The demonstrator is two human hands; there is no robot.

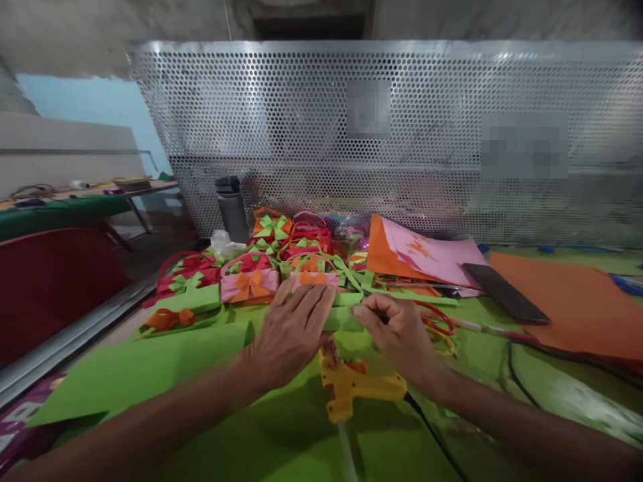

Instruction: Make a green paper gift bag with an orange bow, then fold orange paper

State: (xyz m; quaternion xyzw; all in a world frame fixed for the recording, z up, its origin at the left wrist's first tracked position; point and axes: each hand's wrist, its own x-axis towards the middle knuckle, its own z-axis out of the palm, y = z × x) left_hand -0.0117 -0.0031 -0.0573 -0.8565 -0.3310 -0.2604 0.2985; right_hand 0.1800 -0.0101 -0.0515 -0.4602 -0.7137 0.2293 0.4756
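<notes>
Green piece (344, 319) seems best pressed evenly, left hand (297, 320) flat at nine o'clock, right hand (402, 329) pinching its three-o'clock end.

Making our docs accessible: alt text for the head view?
A person's left hand lies flat over a light-green piece while the right hand pinches its right end. A yellow glue gun lies nearer the wearer. Beyond the hands are small coloured bags with bows, a dark bottle and a perforated metal screen.
</notes>
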